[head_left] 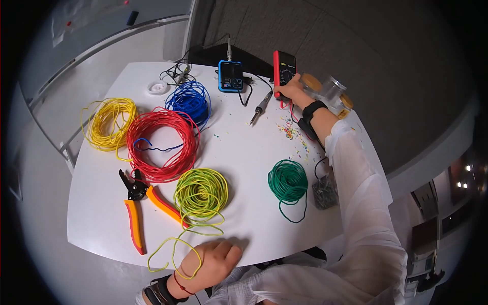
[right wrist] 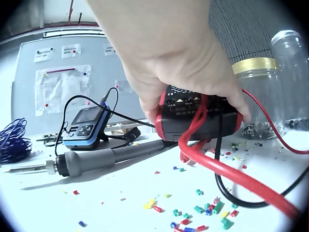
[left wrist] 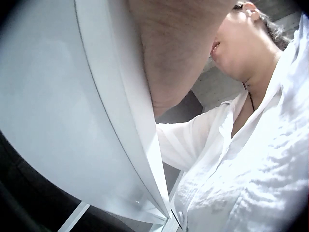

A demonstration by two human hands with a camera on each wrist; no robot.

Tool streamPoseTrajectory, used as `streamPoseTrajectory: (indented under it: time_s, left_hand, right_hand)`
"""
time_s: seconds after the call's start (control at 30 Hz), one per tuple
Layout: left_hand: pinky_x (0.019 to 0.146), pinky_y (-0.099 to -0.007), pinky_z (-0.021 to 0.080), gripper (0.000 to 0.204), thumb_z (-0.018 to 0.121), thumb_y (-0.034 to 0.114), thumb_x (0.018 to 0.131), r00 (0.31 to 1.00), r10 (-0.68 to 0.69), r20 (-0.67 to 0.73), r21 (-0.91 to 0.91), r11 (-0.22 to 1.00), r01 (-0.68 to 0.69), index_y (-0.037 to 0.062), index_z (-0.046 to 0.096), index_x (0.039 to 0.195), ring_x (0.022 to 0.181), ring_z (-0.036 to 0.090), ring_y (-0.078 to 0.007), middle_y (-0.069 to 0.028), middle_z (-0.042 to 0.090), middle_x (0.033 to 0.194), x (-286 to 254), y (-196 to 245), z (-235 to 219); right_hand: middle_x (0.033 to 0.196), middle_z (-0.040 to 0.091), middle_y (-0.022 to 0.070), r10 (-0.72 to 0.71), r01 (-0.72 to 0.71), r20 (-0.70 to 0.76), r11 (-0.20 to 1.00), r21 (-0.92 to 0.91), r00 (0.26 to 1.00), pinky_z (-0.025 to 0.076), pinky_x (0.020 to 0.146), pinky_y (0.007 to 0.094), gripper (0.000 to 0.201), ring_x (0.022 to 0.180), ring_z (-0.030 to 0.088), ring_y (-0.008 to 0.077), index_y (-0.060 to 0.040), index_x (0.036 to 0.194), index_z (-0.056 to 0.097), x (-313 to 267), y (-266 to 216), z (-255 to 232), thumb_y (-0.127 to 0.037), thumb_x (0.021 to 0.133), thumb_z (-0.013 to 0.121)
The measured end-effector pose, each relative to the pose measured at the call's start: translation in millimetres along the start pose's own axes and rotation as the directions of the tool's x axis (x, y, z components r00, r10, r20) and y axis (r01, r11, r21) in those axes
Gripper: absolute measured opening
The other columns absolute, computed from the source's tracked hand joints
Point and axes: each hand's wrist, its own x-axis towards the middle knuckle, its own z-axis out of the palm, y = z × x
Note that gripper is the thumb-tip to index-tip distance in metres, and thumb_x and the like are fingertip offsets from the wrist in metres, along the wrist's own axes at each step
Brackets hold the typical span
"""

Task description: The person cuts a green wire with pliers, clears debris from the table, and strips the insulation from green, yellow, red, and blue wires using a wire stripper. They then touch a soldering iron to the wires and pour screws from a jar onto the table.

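At the far right of the table, the right hand [head_left: 292,89] grips the lower end of a red and black multimeter [head_left: 284,68]. In the right wrist view its fingers straddle the multimeter [right wrist: 193,121], with red and black leads coming out of its near end. The left hand [head_left: 211,262] rests at the near table edge with fingers curled, holding nothing visible. A loose end of yellow-green wire [head_left: 203,193] loops over the left wrist. In the left wrist view only part of the left hand [left wrist: 178,48] shows beside the table edge.
Red [head_left: 162,145], yellow [head_left: 109,124] and blue wire coils [head_left: 188,101] lie left, near orange-handled pliers [head_left: 134,226]. A soldering iron [head_left: 261,108], a blue-framed device [head_left: 231,76], glass jars [head_left: 333,89], colourful scraps [head_left: 290,132] and a green coil [head_left: 287,181] are also present.
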Motion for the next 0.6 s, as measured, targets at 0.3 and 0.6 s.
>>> streamPoseTrajectory:
  time_s: [0.3,0.6]
  left_hand:
    - [0.041,-0.0312,0.041,0.016,0.061,0.012,0.072,0.999,0.032,-0.028,-0.041,0.999,-0.034,0.0064,0.047,0.070,0.047,0.052,-0.0217,-0.0053,0.049,0.061,0.6,-2.3,-0.2]
    - [0.041,-0.0317,0.041,0.016,0.061,0.012,0.072,0.999,0.030,-0.010,-0.023,0.999,-0.031,0.0063,0.046,0.070,0.046,0.051,-0.0224,-0.0059,0.047,0.059,-1.2,-1.0,1.7]
  right_hand:
    - [0.106,0.050,0.0228,0.089,-0.089,0.017,0.996,-0.013,0.996,0.048,0.076,0.0358,0.091,0.095,0.055,0.0302,-0.0015,0.116,0.021,5.4,3.2,2.2,-0.033,0.050,0.076]
    - [0.109,0.049,0.0220,-0.084,0.087,0.102,0.996,-0.026,0.991,0.044,0.081,0.0300,0.102,0.099,0.053,0.0278,0.0042,0.122,0.017,-16.0,15.4,-13.2,-0.036,0.048,0.076]
